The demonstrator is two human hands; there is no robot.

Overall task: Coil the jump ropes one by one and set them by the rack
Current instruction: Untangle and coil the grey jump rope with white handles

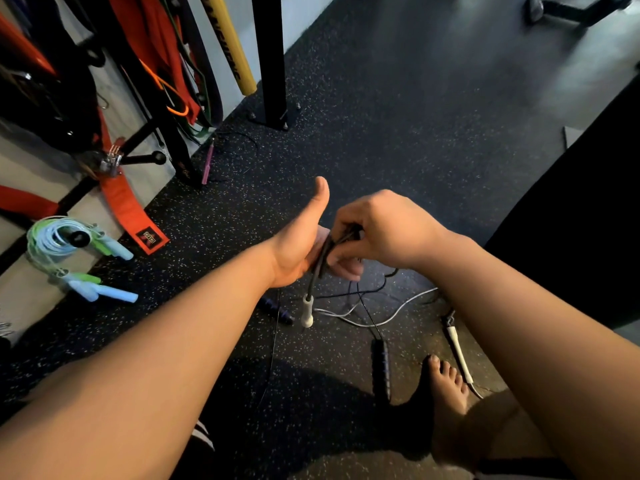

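A black jump rope (323, 252) is looped several times around my left hand (301, 244), whose thumb points up. One of its white handles (307, 310) dangles below that hand. My right hand (375, 233) pinches the black cord at the loops, right beside the left palm. Loose on the floor below lie a white rope (398, 311) with a white handle (459, 355) and a thin black rope with dark blue handles (381, 367). Coiled light-blue and green ropes (65, 244) sit by the rack (270, 60) at the left.
Red, orange and black bands (138, 64) and a yellow bar (230, 43) hang from the rack at the upper left. A purple handle (207, 164) lies near the wall. My bare foot (446, 393) rests on the speckled rubber floor at the lower right.
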